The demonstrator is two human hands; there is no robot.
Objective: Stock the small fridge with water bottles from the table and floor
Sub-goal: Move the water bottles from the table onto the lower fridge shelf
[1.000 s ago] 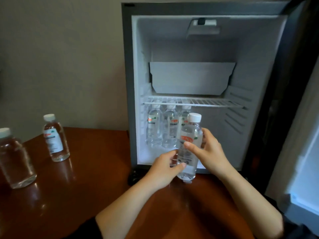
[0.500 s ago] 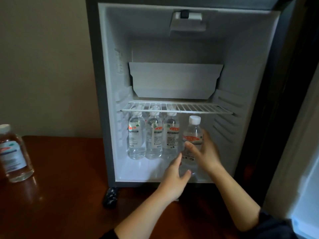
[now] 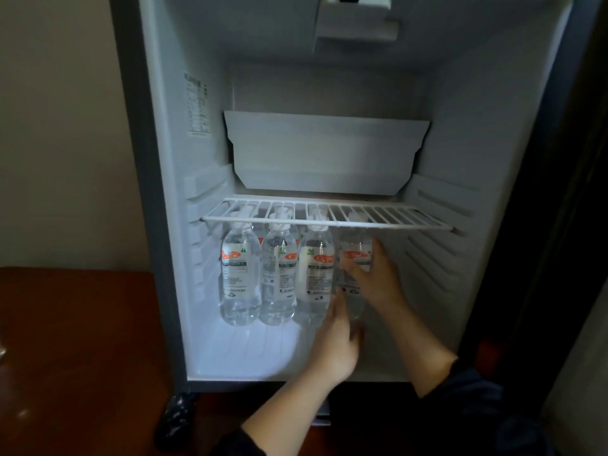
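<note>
The small fridge (image 3: 164, 225) stands open on the wooden table. Under its wire shelf (image 3: 325, 222), three clear water bottles with red and white labels (image 3: 240, 274) (image 3: 279, 278) (image 3: 316, 274) stand in a row on the fridge floor. A fourth water bottle (image 3: 357, 255) stands upright just right of that row, its cap up at the shelf. My right hand (image 3: 378, 278) is wrapped around its right side. My left hand (image 3: 335, 343) reaches in from below, fingers at the bottle's base; its grip is partly hidden.
A white drip tray (image 3: 325, 153) hangs above the shelf at the back. The brown table top (image 3: 75, 340) stretches left of the fridge. The dark fridge door (image 3: 559, 192) stands open along the right. Fridge floor space lies right of the bottles.
Both hands carried the bottle from in front of the fridge into the lower compartment, beside the three bottles. The view moved closer; the table's loose bottles left the frame.
</note>
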